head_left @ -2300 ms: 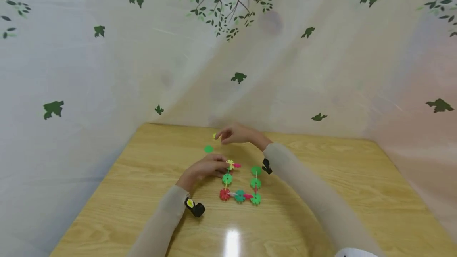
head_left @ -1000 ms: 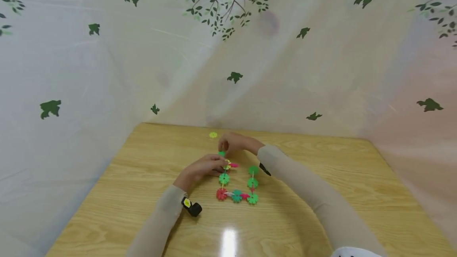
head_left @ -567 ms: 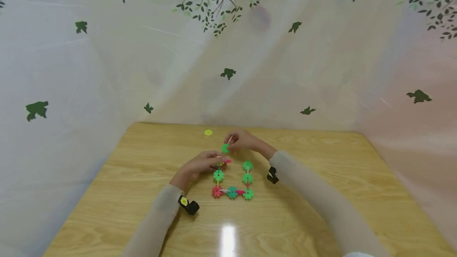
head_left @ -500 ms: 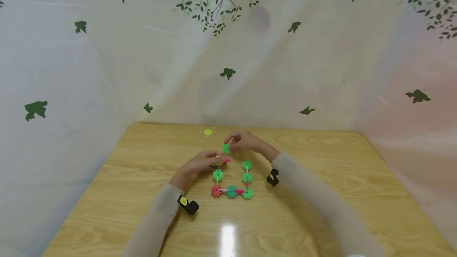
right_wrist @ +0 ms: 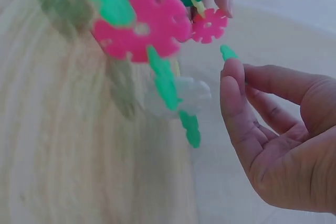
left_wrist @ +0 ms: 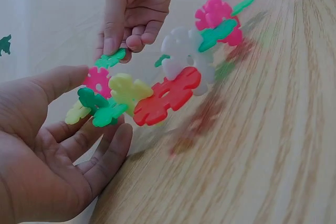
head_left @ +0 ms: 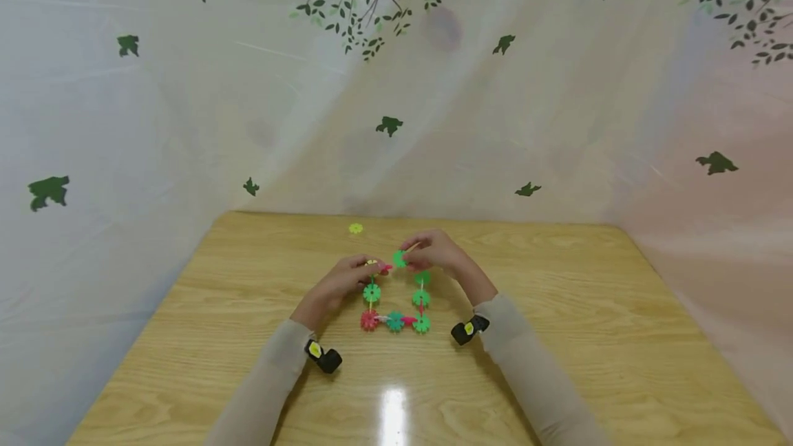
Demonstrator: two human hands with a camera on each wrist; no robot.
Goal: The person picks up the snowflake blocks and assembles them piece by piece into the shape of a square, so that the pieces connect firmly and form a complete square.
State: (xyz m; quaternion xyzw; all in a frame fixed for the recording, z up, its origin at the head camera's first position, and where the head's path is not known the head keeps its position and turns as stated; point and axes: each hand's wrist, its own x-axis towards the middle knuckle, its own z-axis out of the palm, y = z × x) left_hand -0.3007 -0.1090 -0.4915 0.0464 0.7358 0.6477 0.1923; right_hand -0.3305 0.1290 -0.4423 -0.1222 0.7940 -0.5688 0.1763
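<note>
A U-shaped chain of notched flower-shaped plastic discs joins green, red, pink, white and yellow pieces. My left hand pinches its far left end, around the yellow disc and the pink disc. The chain is tilted, with part of it above the table in the left wrist view. Between thumb and fingertips my right hand pinches a loose green disc, mostly covered by fingers in the right wrist view. This disc is close to the pink end disc, and a small gap shows in the right wrist view.
One yellow disc lies near the far edge of the wooden table. A pale cloth backdrop with printed leaves hangs directly behind the table. Each forearm wears a black wrist camera.
My right hand has picked the green disc off the table and brought it right, towards the chain's pink end. My left hand has raised the chain and shifted it slightly away from me.
</note>
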